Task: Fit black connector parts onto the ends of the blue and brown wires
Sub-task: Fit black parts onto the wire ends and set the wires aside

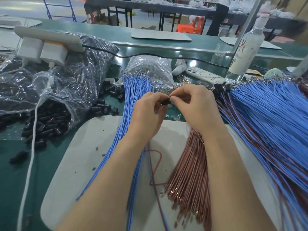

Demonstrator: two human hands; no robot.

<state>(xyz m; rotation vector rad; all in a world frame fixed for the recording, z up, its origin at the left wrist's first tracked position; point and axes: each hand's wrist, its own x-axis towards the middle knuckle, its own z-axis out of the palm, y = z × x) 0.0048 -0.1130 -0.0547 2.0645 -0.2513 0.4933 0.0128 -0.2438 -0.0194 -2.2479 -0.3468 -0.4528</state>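
Note:
Both hands meet above the white mat (pixel 80 157). My left hand (pixel 148 112) and my right hand (pixel 196 105) pinch one small black connector part (pixel 165 101) between their fingertips. A single blue wire and a single brown wire (pixel 154 165) trail from under my left hand down the mat. A bundle of loose blue wires (pixel 130 104) lies to the left of my hands. A bundle of brown wires (pixel 188 165) lies under my right forearm. Loose black connector parts (pixel 48 124) spill from a clear bag at the left.
A large pile of blue and brown wires with connectors fitted (pixel 266 114) fans out at the right. A clear bag of metal terminals (pixel 150 67), a phone (pixel 203 75), a white bottle (pixel 246 45) and a black cable (pixel 166 57) lie behind. A white cable (pixel 31 147) crosses the left side.

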